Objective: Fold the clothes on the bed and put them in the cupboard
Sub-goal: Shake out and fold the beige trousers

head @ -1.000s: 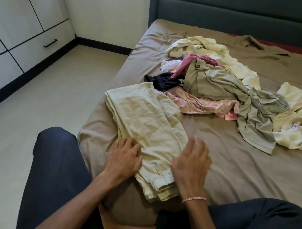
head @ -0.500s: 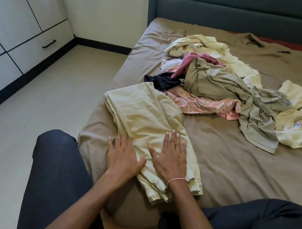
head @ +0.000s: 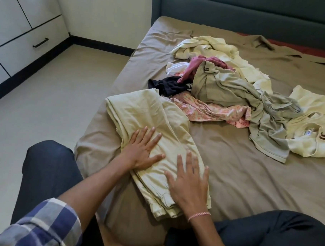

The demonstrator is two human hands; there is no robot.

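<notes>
A pale yellow garment (head: 144,113), folded lengthwise, lies at the near left corner of the bed (head: 242,177). My left hand (head: 143,151) lies flat on its middle with fingers spread. My right hand (head: 188,182) presses flat on its near end, by the hem. Behind it sits a loose heap of clothes (head: 221,89): a grey-green shirt, a pink patterned piece, a dark item, a maroon one, cream tops. The white cupboard (head: 13,27) stands at the far left.
My knees in dark trousers frame the bed corner at the bottom. Beige floor (head: 45,106) runs between bed and cupboard. A cream shirt with brown stripes (head: 321,129) lies at the right. The dark headboard (head: 249,9) closes the back.
My left hand slid up from the garment's left edge onto its middle. My right hand moved to the right, toward the hem, still flat on the cloth.
</notes>
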